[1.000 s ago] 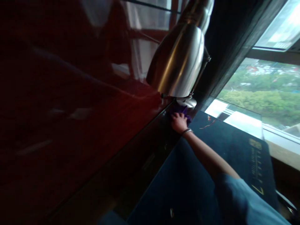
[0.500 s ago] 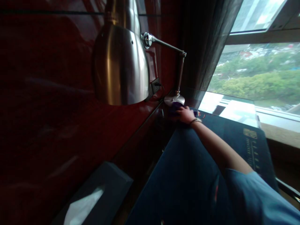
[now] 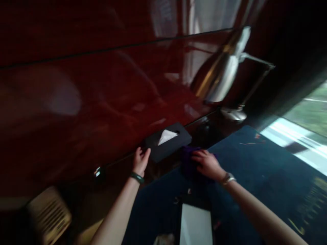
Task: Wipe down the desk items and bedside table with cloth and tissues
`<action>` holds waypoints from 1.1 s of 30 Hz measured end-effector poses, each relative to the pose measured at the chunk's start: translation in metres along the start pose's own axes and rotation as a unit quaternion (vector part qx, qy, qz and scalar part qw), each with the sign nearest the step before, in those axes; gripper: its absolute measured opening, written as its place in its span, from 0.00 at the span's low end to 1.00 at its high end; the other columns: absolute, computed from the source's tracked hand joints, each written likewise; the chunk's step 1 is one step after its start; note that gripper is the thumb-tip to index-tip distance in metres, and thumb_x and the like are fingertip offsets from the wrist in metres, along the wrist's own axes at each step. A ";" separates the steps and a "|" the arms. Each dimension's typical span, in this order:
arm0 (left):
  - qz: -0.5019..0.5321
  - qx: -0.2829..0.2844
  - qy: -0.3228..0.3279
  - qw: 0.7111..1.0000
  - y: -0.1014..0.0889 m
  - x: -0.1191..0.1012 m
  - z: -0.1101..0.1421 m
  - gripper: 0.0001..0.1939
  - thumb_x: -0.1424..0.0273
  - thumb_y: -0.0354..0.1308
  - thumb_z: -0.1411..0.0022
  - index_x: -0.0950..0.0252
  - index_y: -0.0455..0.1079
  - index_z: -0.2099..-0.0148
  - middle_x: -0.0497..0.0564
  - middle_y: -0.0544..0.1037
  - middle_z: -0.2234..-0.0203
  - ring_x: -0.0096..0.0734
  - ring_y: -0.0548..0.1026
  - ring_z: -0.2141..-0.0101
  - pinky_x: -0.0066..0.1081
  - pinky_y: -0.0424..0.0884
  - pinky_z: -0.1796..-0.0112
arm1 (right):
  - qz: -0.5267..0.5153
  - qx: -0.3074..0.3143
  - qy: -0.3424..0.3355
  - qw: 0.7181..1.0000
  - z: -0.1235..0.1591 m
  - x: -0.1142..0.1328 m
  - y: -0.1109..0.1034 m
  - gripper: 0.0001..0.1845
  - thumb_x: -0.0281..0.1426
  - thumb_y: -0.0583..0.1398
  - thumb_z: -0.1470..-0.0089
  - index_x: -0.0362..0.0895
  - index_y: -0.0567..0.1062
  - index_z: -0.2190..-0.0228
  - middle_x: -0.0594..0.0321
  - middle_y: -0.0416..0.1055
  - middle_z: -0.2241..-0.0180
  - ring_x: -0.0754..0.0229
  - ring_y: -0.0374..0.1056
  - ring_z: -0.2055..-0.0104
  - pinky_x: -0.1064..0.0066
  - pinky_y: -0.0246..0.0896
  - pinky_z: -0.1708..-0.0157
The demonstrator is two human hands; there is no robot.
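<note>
My left hand (image 3: 141, 160) touches the near left end of a black tissue box (image 3: 168, 142) that stands against the glossy red wall panel; a white tissue pokes out of its slot. My right hand (image 3: 208, 164) presses a purple cloth (image 3: 189, 161) onto the desk just in front of the box, at the edge of a dark blue desk mat (image 3: 255, 163). A watch sits on my right wrist and a dark band on my left.
A brushed metal desk lamp (image 3: 224, 81) stands at the back right, its round base (image 3: 233, 115) on the desk. A white pad (image 3: 195, 226) lies on the mat near me. The window (image 3: 304, 129) is at the right. A beige grille-like object (image 3: 49, 214) sits low left.
My right hand has drawn the purple cloth back from the lamp base to the spot in front of the tissue box. My left hand has come into view and reached the box. The view swung left.
</note>
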State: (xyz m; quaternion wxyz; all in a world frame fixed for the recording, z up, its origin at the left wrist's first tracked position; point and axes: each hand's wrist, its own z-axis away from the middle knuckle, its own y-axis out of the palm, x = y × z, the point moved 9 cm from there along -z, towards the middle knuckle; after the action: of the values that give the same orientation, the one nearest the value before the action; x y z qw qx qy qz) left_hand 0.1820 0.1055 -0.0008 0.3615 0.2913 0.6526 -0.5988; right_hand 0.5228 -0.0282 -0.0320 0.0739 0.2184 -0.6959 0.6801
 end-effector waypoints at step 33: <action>0.269 -0.091 -0.300 0.911 -0.383 0.237 0.282 0.36 0.42 0.66 0.55 0.66 0.71 0.54 0.58 0.81 0.60 0.45 0.77 0.56 0.37 0.72 0.54 | -0.248 0.205 -0.126 0.938 0.109 0.467 0.138 0.23 0.20 0.54 0.60 0.45 0.79 0.62 0.59 0.75 0.55 0.54 0.67 0.49 0.59 0.65 0.46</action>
State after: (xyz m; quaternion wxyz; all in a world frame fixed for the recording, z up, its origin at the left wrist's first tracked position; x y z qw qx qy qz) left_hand -0.2297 -0.2300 0.0175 0.7122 0.2289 0.4620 -0.4764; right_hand 0.0709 -0.2324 0.0212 0.1052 0.4781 -0.4686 0.7354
